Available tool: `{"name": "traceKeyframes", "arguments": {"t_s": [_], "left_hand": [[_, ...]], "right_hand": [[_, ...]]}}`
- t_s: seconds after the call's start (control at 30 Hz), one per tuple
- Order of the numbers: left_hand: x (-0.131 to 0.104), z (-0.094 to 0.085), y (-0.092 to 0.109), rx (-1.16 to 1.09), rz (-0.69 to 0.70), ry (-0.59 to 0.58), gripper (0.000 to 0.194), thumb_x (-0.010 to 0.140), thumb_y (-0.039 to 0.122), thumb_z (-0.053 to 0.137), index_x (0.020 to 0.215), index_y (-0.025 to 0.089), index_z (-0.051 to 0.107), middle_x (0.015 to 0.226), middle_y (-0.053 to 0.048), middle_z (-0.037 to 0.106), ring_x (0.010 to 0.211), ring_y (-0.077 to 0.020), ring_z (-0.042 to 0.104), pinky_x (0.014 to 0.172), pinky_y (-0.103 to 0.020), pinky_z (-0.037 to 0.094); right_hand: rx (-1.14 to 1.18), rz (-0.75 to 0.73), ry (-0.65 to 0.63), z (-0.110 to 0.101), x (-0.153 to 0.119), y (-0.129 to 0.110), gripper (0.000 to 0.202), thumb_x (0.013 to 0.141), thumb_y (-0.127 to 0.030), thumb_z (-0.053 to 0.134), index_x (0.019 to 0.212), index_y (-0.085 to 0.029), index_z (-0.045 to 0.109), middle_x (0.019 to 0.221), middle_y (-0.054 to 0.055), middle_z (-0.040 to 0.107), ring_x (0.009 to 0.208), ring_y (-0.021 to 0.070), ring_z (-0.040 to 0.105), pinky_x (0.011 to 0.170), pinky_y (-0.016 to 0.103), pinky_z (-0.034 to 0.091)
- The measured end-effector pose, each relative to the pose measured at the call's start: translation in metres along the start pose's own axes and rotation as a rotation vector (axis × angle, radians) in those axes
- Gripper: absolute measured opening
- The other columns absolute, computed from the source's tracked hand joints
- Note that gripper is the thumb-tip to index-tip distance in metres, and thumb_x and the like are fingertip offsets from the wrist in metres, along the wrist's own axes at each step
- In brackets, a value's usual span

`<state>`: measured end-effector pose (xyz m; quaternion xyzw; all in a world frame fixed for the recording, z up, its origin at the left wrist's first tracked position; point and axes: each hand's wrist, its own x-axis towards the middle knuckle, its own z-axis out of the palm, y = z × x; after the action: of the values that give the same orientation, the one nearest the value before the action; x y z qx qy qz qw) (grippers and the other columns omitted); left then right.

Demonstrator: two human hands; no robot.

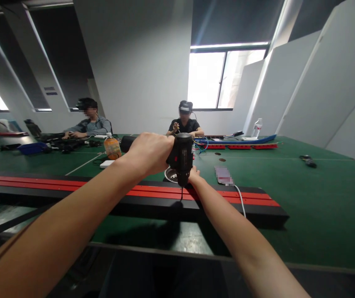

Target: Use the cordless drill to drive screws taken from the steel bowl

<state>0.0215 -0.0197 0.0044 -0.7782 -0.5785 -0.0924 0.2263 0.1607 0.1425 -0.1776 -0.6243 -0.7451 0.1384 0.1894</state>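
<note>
A black power drill (pixel 183 155) points straight down, its thin bit over the front part of a long black beam with red strips (pixel 152 192). My left hand (pixel 152 151) is wrapped round the drill's handle. Beyond the beam stands a round metal bowl (pixel 171 174) with small dark pieces in it, partly hidden by the drill. My right hand (pixel 194 174) reaches past the drill beside the bowl; its fingers are mostly hidden behind the drill, and what they hold, if anything, does not show.
On the green table (pixel 320 194) are an orange drink bottle (pixel 112 147), a phone (pixel 223 176) with a white cable crossing the beam, and a clear bottle (pixel 257 128). Blue and red rails (pixel 242 142) lie farther back. Several people sit beyond.
</note>
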Motion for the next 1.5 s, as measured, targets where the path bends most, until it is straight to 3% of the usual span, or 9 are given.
{"name": "traceKeyframes", "arguments": {"t_s": [0.2, 0.3, 0.37, 0.47, 0.6, 0.73, 0.83, 1.3, 1.5], "left_hand": [[0.000, -0.017, -0.018, -0.196, 0.043, -0.234, 0.024, 0.058, 0.043, 0.080, 0.072, 0.025, 0.074, 0.066, -0.005, 0.069, 0.068, -0.0264, 0.066, 0.063, -0.030, 0.040], [0.001, -0.017, -0.036, -0.288, 0.019, -0.408, 0.026, 0.062, 0.047, 0.077, 0.057, 0.022, 0.070, 0.052, -0.003, 0.063, 0.050, -0.0199, 0.059, 0.052, -0.028, 0.036], [-0.002, -0.008, -0.052, -0.422, -0.004, -0.438, 0.026, 0.066, 0.048, 0.074, 0.062, 0.022, 0.073, 0.053, -0.002, 0.064, 0.049, -0.0185, 0.059, 0.050, -0.027, 0.035], [-0.014, 0.023, -0.075, -0.687, -0.103, -0.310, 0.026, 0.064, 0.043, 0.078, 0.075, 0.020, 0.075, 0.059, -0.002, 0.067, 0.053, -0.0186, 0.060, 0.049, -0.025, 0.039], [-0.036, 0.083, -0.081, -1.083, -0.493, 0.022, 0.032, 0.066, 0.045, 0.079, 0.067, 0.015, 0.067, 0.055, -0.003, 0.064, 0.050, -0.0158, 0.056, 0.048, -0.025, 0.041], [-0.053, 0.135, -0.060, -1.666, -0.742, 0.037, 0.034, 0.069, 0.041, 0.081, 0.079, 0.012, 0.066, 0.066, -0.005, 0.068, 0.055, -0.0158, 0.063, 0.053, -0.026, 0.051], [-0.059, 0.157, -0.047, -1.810, -0.851, -0.013, 0.028, 0.074, 0.035, 0.078, 0.078, 0.012, 0.063, 0.063, -0.006, 0.067, 0.051, -0.0166, 0.064, 0.048, -0.026, 0.051], [-0.069, 0.171, -0.048, -1.879, -0.847, -0.059, 0.027, 0.077, 0.033, 0.077, 0.075, 0.009, 0.065, 0.066, -0.009, 0.068, 0.051, -0.0150, 0.064, 0.047, -0.024, 0.053], [-0.070, 0.174, -0.050, -1.897, -0.860, -0.012, 0.026, 0.075, 0.033, 0.077, 0.078, 0.011, 0.064, 0.067, -0.007, 0.068, 0.052, -0.0148, 0.065, 0.045, -0.024, 0.052]], "right_hand": [[-0.013, 0.009, -0.066, 0.000, 0.001, 0.001, 0.073, 0.075, -0.070, 0.065, 0.135, -0.029, 0.060, 0.137, 0.015, 0.053, 0.129, 0.0400, 0.041, 0.105, 0.054, 0.034], [-0.063, 0.014, -0.079, 0.002, 0.004, 0.004, 0.070, 0.075, -0.064, 0.068, 0.131, -0.023, 0.063, 0.136, 0.018, 0.054, 0.128, 0.0396, 0.043, 0.103, 0.051, 0.037], [-0.075, 0.033, -0.064, 0.005, 0.008, 0.006, 0.066, 0.076, -0.059, 0.069, 0.128, -0.019, 0.065, 0.132, 0.018, 0.057, 0.126, 0.0379, 0.046, 0.102, 0.048, 0.039], [-0.073, 0.065, -0.042, 0.010, 0.015, 0.010, 0.057, 0.075, -0.048, 0.071, 0.123, -0.016, 0.068, 0.126, 0.018, 0.062, 0.124, 0.0362, 0.049, 0.099, 0.045, 0.042], [-0.035, 0.098, -0.030, 0.011, 0.020, 0.011, 0.044, 0.074, -0.038, 0.071, 0.112, -0.017, 0.073, 0.120, 0.017, 0.065, 0.121, 0.0354, 0.052, 0.094, 0.044, 0.046], [0.044, 0.123, -0.039, 0.007, 0.019, 0.010, 0.031, 0.073, -0.038, 0.072, 0.099, -0.023, 0.078, 0.107, 0.014, 0.070, 0.116, 0.0340, 0.056, 0.094, 0.043, 0.046], [0.094, 0.121, -0.042, 0.005, 0.018, 0.010, 0.025, 0.073, -0.039, 0.071, 0.092, -0.025, 0.080, 0.102, 0.012, 0.072, 0.113, 0.0337, 0.058, 0.094, 0.043, 0.046], [0.249, 0.096, 0.000, 0.004, 0.019, 0.016, 0.027, 0.077, -0.036, 0.067, 0.098, -0.026, 0.080, 0.097, 0.009, 0.075, 0.102, 0.0275, 0.064, 0.084, 0.031, 0.048], [0.246, 0.068, 0.039, 0.006, 0.020, 0.017, 0.021, 0.074, -0.035, 0.073, 0.088, -0.023, 0.082, 0.087, 0.011, 0.075, 0.096, 0.0287, 0.066, 0.083, 0.032, 0.048]]}}
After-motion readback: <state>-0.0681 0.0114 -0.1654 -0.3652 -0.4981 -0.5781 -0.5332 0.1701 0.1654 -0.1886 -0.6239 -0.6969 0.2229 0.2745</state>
